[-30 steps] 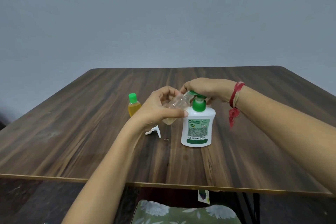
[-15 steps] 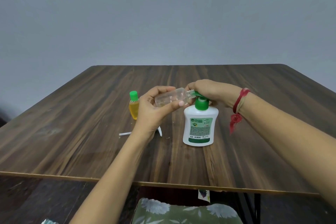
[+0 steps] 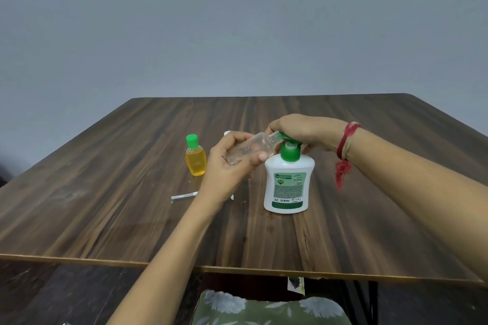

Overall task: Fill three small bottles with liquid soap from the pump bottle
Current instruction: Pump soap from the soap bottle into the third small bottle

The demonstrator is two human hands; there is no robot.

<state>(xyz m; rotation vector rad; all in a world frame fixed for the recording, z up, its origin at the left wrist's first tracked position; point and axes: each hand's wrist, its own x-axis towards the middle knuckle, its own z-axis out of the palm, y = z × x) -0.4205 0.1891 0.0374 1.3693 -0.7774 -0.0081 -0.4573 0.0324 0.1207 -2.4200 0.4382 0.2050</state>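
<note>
Left hand (image 3: 224, 169) rose above the desk (image 3: 105, 206), carrying the small clear bottle (image 3: 248, 149) up. Bottle went from a steep slant, base low, to almost level beside the pump head (image 3: 285, 136); base has now dipped a bit again. Yellowish tint at its base no longer shows. White tube (image 3: 184, 196), left of the wrist toward the near edge, now uncovered.

At a dark wooden table (image 3: 105, 206), your left hand (image 3: 227, 169) grips a clear small bottle (image 3: 248, 150), tilted so its open neck meets the green spout of the white pump bottle (image 3: 287, 185). Your right hand (image 3: 303, 130), a red thread (image 3: 346, 145) at the wrist, curls over the pump head. A yellow-filled bottle (image 3: 196, 161) with a green cap stands upright to the left, near a white tube (image 3: 184, 195) lying flat.
</note>
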